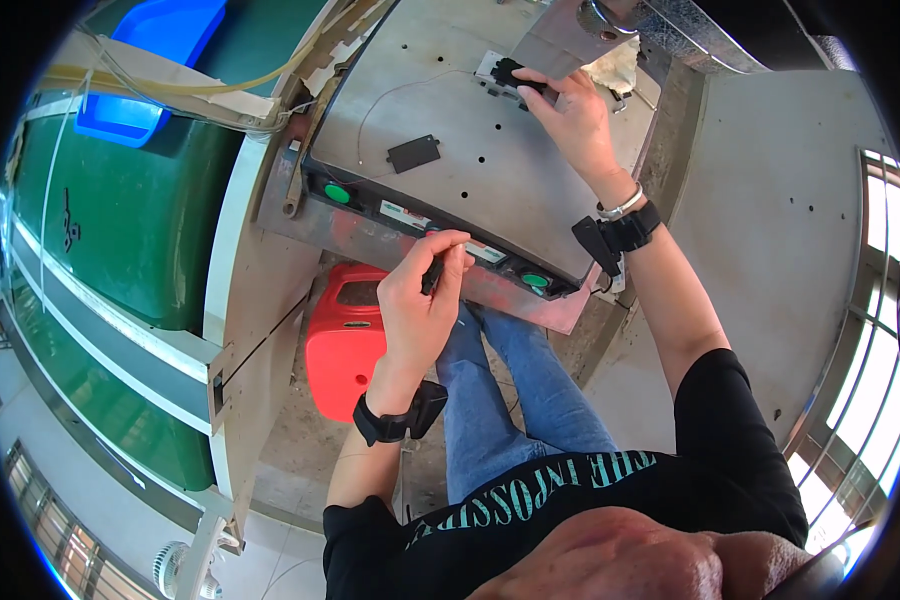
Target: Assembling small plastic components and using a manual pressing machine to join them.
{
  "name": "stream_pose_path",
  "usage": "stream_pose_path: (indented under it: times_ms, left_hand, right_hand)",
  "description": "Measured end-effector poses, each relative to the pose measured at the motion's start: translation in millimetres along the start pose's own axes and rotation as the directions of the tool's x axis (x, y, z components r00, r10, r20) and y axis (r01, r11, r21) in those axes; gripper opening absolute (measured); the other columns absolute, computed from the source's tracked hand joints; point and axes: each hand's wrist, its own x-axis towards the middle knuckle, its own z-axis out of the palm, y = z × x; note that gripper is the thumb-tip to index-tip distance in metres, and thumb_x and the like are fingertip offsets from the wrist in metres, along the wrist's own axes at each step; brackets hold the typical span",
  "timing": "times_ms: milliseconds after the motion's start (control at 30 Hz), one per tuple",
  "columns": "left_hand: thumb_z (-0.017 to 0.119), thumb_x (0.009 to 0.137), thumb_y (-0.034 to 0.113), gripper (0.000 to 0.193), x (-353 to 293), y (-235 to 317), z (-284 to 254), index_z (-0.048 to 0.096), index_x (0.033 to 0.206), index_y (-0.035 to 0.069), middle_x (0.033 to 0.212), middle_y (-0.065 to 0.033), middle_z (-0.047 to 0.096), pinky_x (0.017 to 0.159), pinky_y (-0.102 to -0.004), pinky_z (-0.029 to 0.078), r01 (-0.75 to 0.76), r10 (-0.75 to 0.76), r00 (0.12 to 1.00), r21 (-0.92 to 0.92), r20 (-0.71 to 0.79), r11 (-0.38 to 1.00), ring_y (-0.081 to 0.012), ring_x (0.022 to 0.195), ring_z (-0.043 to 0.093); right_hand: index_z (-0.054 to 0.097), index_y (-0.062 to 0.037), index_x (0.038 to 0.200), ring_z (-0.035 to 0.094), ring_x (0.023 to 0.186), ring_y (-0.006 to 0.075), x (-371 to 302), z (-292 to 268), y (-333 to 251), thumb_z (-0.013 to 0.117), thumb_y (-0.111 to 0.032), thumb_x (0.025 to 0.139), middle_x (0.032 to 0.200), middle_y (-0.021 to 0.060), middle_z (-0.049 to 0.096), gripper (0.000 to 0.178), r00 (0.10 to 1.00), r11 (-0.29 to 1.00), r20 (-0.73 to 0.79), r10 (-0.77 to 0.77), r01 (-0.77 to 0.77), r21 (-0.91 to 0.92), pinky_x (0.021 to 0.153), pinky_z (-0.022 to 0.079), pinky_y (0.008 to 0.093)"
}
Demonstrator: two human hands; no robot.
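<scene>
Left hand: nearest to me, my left hand [425,290] is poised at the near edge of the grey metal desk [530,175], its grip curled around a small black item [432,275] whose shape the fingers hide.
Green buttons: two round green plastic buttons [337,193] sit toward the left and right ends of the near edge; I have no finger on either.
Black plate: a flat black rectangular plate [413,153] lies loose near the desk's left near corner, apart from both hands.
Right hand: farther out, my right hand [576,122] has its grip pinching a small black part [508,72] between thumb and fingers, well toward the desk's far edge.
Fixture: that part is at a pale silvery block-shaped fixture [487,66]; I can't tell whether it is fully seated.
Progress: I judge the placing under way, with the part not yet let go and the loose plate perhaps left to handle.
Machine head: a grey metal machine head [555,45] overhangs the far side, beside my right fingers.
</scene>
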Motion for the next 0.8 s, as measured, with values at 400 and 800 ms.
stream_pose_path:
  times_ms: [400,800]
  left_hand:
    - [0.063,0.098,0.008,0.012,-8.8,-11.7,1.9,0.067,0.108,0.003,0.084,-0.0076,0.071,0.070,-0.0240,0.052,0.054,-0.055,0.998,-0.051,-0.021,0.997,-0.0120,0.078,0.070]
    - [0.063,0.093,0.011,0.014,102.5,4.4,4.1,0.066,0.105,0.004,0.098,-0.0140,0.070,0.071,-0.0406,0.054,-0.436,0.438,0.894,0.418,0.096,0.797,-0.0352,0.085,0.068]
  right_hand:
    - [0.071,-0.0137,0.121,0.058,0.105,0.0282,-2.6,-1.3,6.2,0.067,-0.004,0.088,0.118,0.0079,0.066,0.035,0.970,0.957,0.052,-0.238,0.243,-0.156,0.096,0.048,0.0349]
    - [0.067,-0.0087,0.126,0.059,0.100,0.0270,0.7,-0.7,3.2,0.064,0.000,0.086,0.125,0.0068,0.064,0.041,0.917,0.897,0.082,-0.390,0.398,-0.191,0.091,0.048,0.0355]
